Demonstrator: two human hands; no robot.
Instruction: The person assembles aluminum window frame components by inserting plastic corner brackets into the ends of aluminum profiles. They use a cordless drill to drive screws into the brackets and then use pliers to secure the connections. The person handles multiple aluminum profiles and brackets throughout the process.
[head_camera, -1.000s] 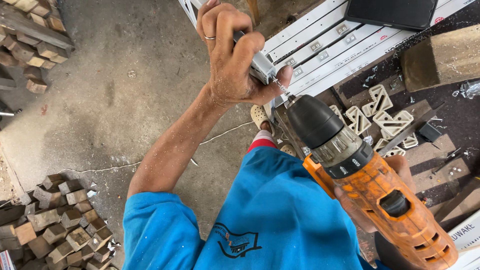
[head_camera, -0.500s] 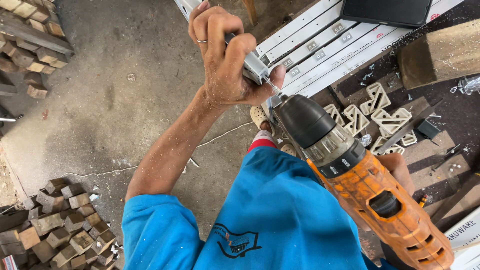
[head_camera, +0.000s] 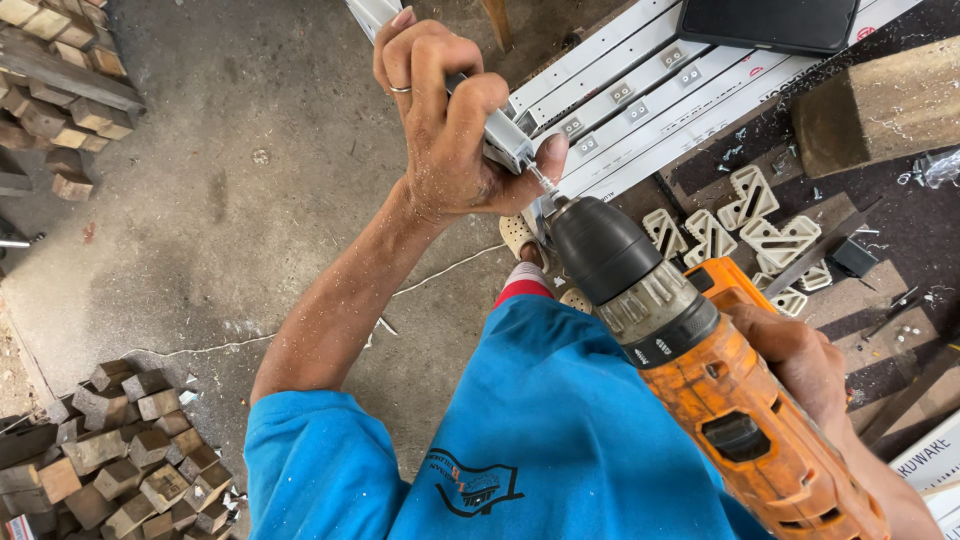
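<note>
Your left hand (head_camera: 450, 130) is clamped on the stiff, light rail (head_camera: 505, 135); grip near its end. Your right hand (head_camera: 800, 365) wraps the heavy drill (head_camera: 700, 370).

The cordless drill (head_camera: 740, 420) has a glossy orange plastic body, scuffed and dusty, with a matt black chuck (head_camera: 600, 245) and a ribbed grey metal collar. Its thin bit (head_camera: 543, 183) is bright steel. The aluminium profile (head_camera: 500, 130) gripped by the left hand (head_camera: 450, 130) is smooth, pale and satin. A plain metal ring (head_camera: 400, 89) shines on one finger. The white profiles (head_camera: 640, 110) on the bench look smooth and semi-gloss. The corner brackets (head_camera: 760, 225) are cream plastic, matt. The shirt (head_camera: 540, 440) is blue knit cloth. The wood blocks (head_camera: 120, 450) are rough-sawn. The floor (head_camera: 220, 200) is rough, stained concrete.
</note>
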